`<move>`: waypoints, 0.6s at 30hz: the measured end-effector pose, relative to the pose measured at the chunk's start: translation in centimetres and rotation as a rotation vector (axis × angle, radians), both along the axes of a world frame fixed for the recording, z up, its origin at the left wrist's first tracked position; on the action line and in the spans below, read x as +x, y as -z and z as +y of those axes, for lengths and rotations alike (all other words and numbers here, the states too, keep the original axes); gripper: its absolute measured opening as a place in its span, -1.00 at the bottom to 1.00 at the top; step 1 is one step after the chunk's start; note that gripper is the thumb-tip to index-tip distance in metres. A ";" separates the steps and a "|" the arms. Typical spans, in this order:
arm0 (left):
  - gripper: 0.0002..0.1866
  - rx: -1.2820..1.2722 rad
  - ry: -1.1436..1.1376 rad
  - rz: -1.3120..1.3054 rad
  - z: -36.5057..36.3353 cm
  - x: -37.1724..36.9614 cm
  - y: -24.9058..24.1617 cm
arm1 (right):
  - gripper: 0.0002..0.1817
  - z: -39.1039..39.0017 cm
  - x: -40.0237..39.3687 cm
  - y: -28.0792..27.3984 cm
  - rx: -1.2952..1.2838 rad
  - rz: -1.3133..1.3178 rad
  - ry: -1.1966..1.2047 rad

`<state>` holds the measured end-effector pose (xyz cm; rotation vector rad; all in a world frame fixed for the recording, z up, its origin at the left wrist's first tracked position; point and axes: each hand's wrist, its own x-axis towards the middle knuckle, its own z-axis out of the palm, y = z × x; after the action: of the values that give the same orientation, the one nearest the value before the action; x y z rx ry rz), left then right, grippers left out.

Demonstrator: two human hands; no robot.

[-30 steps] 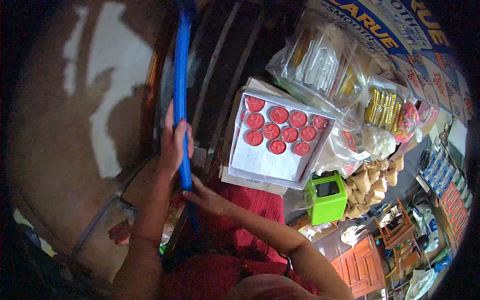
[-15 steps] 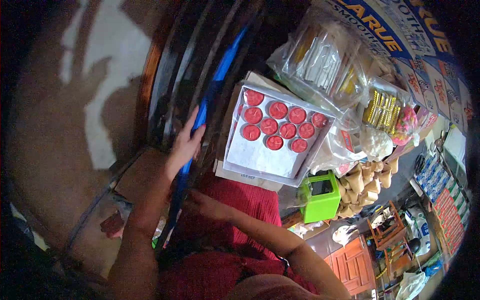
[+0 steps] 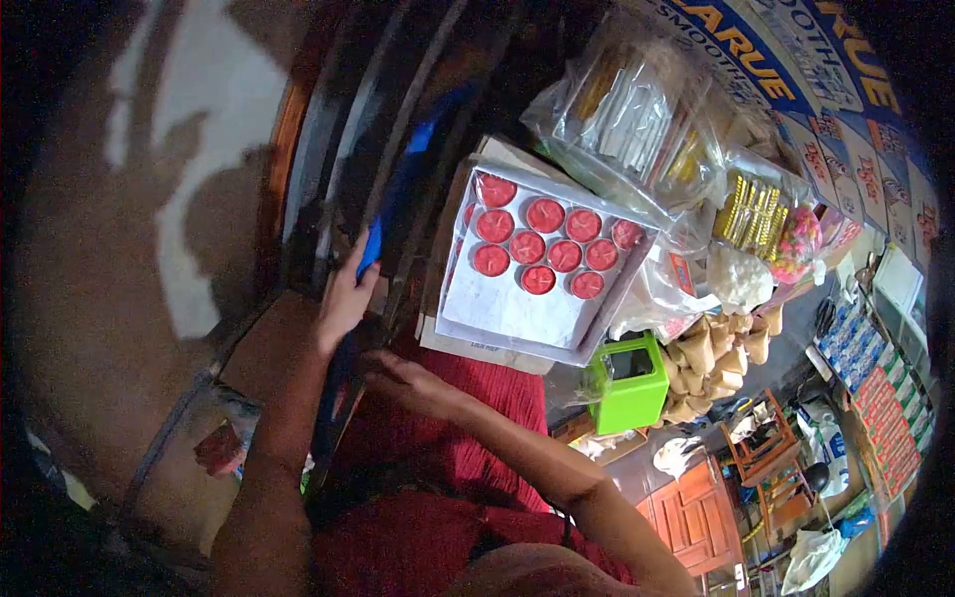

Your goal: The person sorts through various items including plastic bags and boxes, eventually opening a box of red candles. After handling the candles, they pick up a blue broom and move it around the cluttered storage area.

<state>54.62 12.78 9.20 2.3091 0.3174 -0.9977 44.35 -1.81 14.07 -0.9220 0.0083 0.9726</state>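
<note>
My left hand (image 3: 345,303) is closed around a long, narrow blue strip (image 3: 371,249), thumb and fingers on either side of it. The strip runs up and away into shadow along dark, ridged edges. Lower down, in front of my red clothing, my right hand (image 3: 406,386) has its fingers bent in against the dark lower stretch beside the strip; what they hold is hidden in shadow. Right of both hands sits an open white box (image 3: 497,310) with several red tealight candles (image 3: 527,247) in rows at its far side. Neither hand touches the box.
Behind the box lies a clear plastic bag of packets (image 3: 637,119). A bright green container (image 3: 632,398) and a heap of tan paper cones (image 3: 718,363) stand to the right. Printed beer cartons (image 3: 756,60) line the far right. A wooden chair (image 3: 771,448) stands farther off.
The blue strip has swung darker and shows less of its length. My left hand has shifted slightly left and down along with it. The view has shifted a little.
</note>
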 end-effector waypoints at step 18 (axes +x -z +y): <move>-0.55 -0.113 -0.223 0.101 2.5 0.2 4.3 | -0.60 0.0 -0.9 1.4 -0.129 -0.016 0.045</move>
<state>54.84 15.26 4.92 2.0742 0.5331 -0.9947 43.47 -1.79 12.69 -1.0444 0.0786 0.9313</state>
